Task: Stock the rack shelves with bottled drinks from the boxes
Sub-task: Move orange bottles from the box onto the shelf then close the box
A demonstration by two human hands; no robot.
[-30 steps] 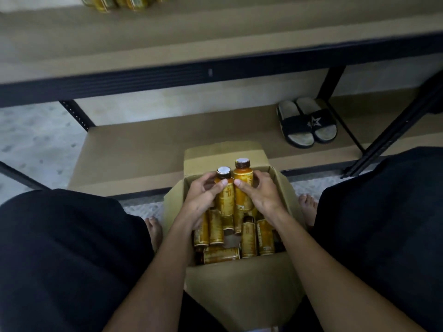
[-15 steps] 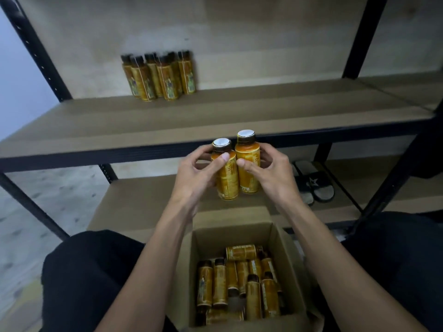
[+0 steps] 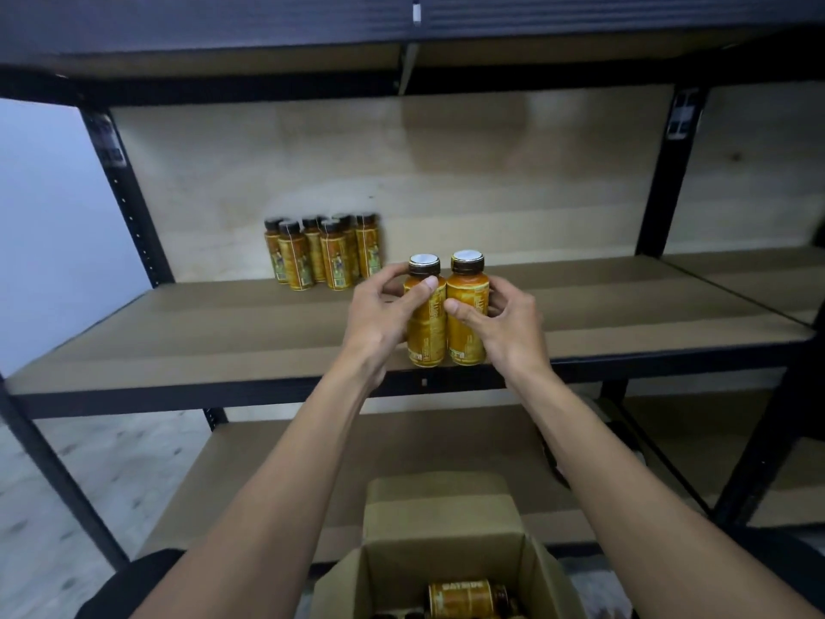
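— Two drink bottles in hand, correct? State the grip.

— Correct. Left hand [image 3: 384, 314] is curled round the left bottle [image 3: 425, 332], with the thumb across its orange label. Right hand [image 3: 504, 323] is curled round the right bottle [image 3: 466, 323] in the same manner. Both bottles are upright and touch side by side. Each has a dark cap with a pale top.

— Position relative to the rack?

— At the front edge of the middle shelf [image 3: 223, 332], near its centre. Whether the bases touch the board, I cannot tell.

— Stock on that shelf?

— Six matching bottles [image 3: 323, 254], upright, clustered against the back panel [image 3: 491, 180]. They stand left of the hands and well apart from the held pair.

— The source?

— Cardboard box [image 3: 442, 560], flaps open, at the bottom of the view between the forearms. One bottle on its side [image 3: 464, 598] shows inside. Other caps beside it are too dark to count.

— Structure?

— Black steel upright [image 3: 129, 203] at the left, with a row of holes. Lower shelf [image 3: 446, 440] runs beneath the middle one. The underside of an upper shelf spans the top of the view.
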